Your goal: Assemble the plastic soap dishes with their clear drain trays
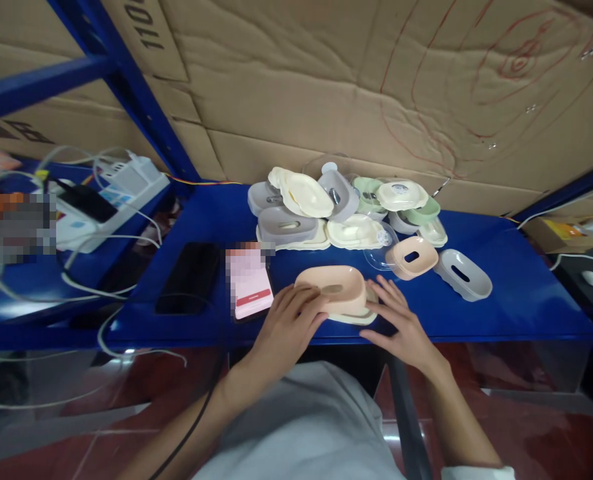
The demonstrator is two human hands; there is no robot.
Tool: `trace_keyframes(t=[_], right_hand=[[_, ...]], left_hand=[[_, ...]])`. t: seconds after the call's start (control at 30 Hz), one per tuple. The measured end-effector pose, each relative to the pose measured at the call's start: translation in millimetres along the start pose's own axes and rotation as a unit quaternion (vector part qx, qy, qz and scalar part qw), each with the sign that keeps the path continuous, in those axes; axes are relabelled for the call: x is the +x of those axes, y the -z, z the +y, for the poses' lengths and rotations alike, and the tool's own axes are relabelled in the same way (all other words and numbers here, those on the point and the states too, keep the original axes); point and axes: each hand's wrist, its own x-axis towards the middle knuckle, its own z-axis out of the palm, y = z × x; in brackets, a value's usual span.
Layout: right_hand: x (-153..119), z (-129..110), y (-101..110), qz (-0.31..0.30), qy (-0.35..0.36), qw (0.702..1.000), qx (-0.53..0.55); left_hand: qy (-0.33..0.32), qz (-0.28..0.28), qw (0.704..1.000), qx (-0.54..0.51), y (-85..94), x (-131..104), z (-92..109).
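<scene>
A peach soap dish (344, 281) with an oval slot rests on a cream piece (359, 318) near the front edge of the blue shelf. My left hand (294, 320) is closed on the dish's left end, fingers over its rim. At its right end my right hand (399, 323) has its fingers spread, fingertips close to the dish and the cream piece. A second peach dish (412, 259) lies behind my right hand, with a grey dish (464, 275) to its right.
Grey, cream and green dishes (304, 193) are heaped at the back against the cardboard (296, 87). A lit phone (251, 283) and a black phone (187, 277) lie left. White cables and a power strip (136, 183) are further left.
</scene>
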Motion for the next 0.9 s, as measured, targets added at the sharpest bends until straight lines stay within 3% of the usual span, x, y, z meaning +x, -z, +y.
trace_keyframes(t=[0.17,0.33,0.47,0.57,0.63,0.77,0.9], right_hand=[[-8.5,-2.6,3.1,0.054,-0.099,0.993,0.022],[-5.5,-6.4,-6.4,0.034,-0.046,0.998,0.002],[-4.6,-8.0,-6.7,0.047,-0.012,0.999,-0.019],[-1.9,-5.8,2.0,0.049,0.0,0.997,-0.053],[6.0,0.0,7.8,0.089,-0.011,0.991,-0.101],[37.9,19.5,10.5,0.14,-0.065,0.965,-0.213],[57.4,31.1,9.2,0.178,-0.067,0.956,-0.224]], left_hand=[[-0.03,-0.045,0.998,0.01,-9.1,7.5,6.5],[-0.084,-0.119,0.989,0.009,-17.6,12.6,9.5],[-0.083,-0.143,0.986,-0.005,-13.6,10.8,6.8],[-0.065,-0.127,0.989,-0.028,-9.6,2.8,1.9],[-0.046,-0.098,0.993,-0.045,-8.2,-3.7,-1.7],[0.01,-0.043,0.995,-0.086,-7.8,-11.1,-6.2],[0.045,-0.036,0.99,-0.128,-8.8,-11.6,-6.7]])
